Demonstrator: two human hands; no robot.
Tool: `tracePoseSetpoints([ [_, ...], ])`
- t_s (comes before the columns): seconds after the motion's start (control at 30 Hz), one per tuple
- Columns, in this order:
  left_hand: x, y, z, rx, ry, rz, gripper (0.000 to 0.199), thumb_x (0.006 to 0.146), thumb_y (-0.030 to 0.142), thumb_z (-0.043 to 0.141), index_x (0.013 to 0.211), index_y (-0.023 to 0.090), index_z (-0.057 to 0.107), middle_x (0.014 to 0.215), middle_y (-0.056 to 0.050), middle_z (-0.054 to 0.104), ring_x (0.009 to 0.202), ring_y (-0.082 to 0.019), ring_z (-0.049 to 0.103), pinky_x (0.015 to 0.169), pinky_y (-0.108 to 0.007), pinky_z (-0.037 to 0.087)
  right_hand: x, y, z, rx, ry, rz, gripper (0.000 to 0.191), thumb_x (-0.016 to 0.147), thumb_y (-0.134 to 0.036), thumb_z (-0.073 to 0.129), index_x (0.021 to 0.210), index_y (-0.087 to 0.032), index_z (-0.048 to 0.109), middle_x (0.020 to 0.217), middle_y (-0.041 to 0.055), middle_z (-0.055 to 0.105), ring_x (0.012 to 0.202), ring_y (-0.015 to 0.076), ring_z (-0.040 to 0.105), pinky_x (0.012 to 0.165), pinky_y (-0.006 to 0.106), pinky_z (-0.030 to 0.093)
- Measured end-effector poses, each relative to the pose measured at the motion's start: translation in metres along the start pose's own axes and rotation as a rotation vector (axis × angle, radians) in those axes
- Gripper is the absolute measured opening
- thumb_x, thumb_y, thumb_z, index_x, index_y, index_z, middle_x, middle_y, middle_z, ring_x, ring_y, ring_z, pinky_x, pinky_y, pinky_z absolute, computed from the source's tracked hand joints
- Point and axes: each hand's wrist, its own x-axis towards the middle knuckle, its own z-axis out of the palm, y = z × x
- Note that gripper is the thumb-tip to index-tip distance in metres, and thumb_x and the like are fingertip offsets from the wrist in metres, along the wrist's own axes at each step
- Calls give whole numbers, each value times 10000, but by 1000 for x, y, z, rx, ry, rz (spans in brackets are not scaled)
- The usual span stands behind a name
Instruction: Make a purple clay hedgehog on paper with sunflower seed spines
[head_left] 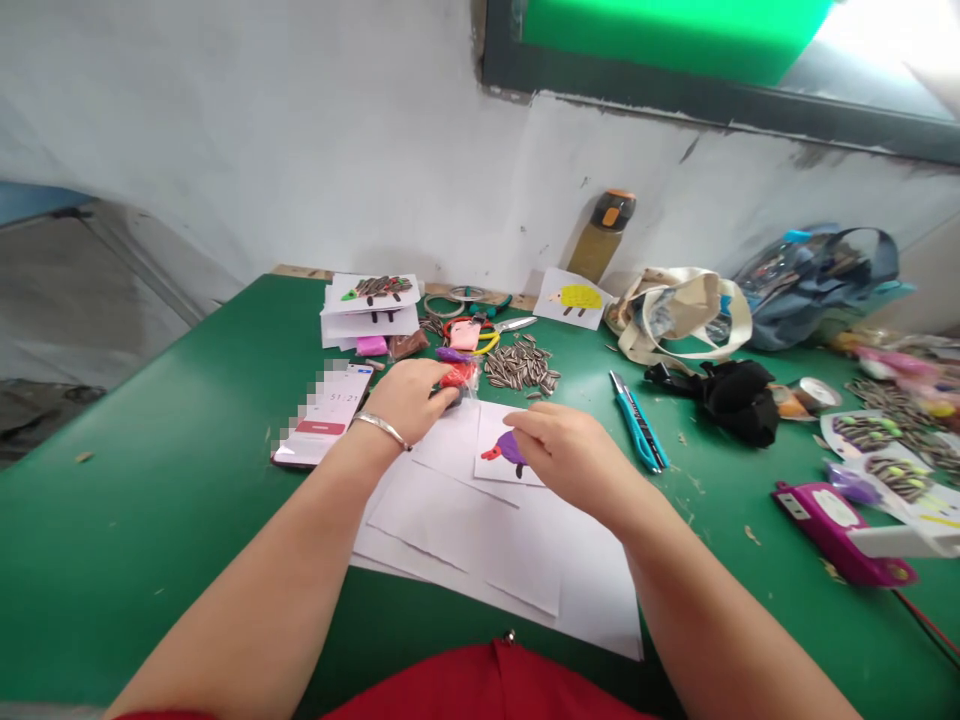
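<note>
My left hand (412, 398), with a silver bangle at the wrist, reaches over the near side of the clay packets. Its fingertips are beside a red clay packet (459, 376) and a dark lump; what they hold, if anything, is hidden. My right hand (559, 450) is over a small white card (491, 472) that bears a purple clay body, a red head and a black foot. Its fingers are bent together and partly cover the purple shape. Under the card lie several white paper sheets (480, 545). Sunflower seeds (521, 365) form a pile just behind the card.
A phone (326, 415) lies left of the papers, and a blue cutter (639, 425) to the right. Behind are stacked cards (369, 318), scissors (510, 326), a yellow hedgehog card (570, 300) and a bottle (600, 235). Bags (675, 310) and a magenta glue gun (840, 535) are at right.
</note>
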Motion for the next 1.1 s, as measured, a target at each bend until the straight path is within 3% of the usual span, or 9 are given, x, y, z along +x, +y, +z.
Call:
tracePoseSetpoints([
  [0.1,2,-6,5,41,-185,-5,341,839,373,614,1123,195,678,1067,-79,700,989,-258,626,862,-353,479,12,2,11,29,97,36,294,931,-165,417,927,-237,702,795,23,622,710,146,547,578,261,311],
  [0.2,1,-5,12,72,-239,-37,307,813,296,612,1098,202,677,1093,-83,693,993,-258,628,839,-344,483,21,2,17,57,98,65,291,905,-126,436,893,-224,710,792,21,632,725,146,565,587,260,328],
  [0.4,1,8,13,34,-231,-33,272,850,193,524,1063,161,690,1082,-104,710,1004,-265,644,867,-362,488,25,8,30,159,136,84,299,890,-99,441,950,-203,715,863,46,659,808,168,615,686,282,434],
  [0.57,-3,30,8,-231,-158,14,276,843,214,559,1079,204,701,1113,-40,722,1026,-217,648,906,-316,487,19,21,42,261,389,35,326,876,-121,463,1106,-226,667,1086,74,649,961,198,621,786,332,494],
  [0.67,-6,41,10,-375,-133,41,267,834,214,566,1056,208,713,1034,-18,742,937,-189,665,860,-290,496,16,26,42,246,445,-17,287,858,-128,509,1083,-230,655,1161,86,622,1047,222,599,879,385,486],
  [0.77,-8,45,13,-484,-141,30,235,830,233,561,990,218,731,933,5,748,846,-168,664,788,-264,504,16,28,40,259,480,-39,157,870,-164,537,966,-223,646,1108,87,637,1059,233,589,914,410,475],
  [0.87,-8,48,13,-580,-146,-26,252,827,248,546,988,218,738,922,13,750,821,-156,664,750,-246,510,17,29,39,277,500,4,98,883,-189,547,937,-223,622,1000,67,668,973,221,610,854,382,491],
  [0.97,-8,50,11,-628,-162,-62,265,827,258,545,1001,222,741,948,19,755,860,-164,672,767,-249,512,17,29,38,246,511,25,82,889,-184,539,891,-227,609,912,46,676,897,209,617,817,361,490],
  [1.1,-7,54,7,-685,-181,-122,259,817,252,567,997,227,752,970,18,758,927,-180,675,834,-262,506,16,29,37,206,572,8,117,897,-179,522,847,-241,608,946,49,676,958,223,604,875,383,471],
])
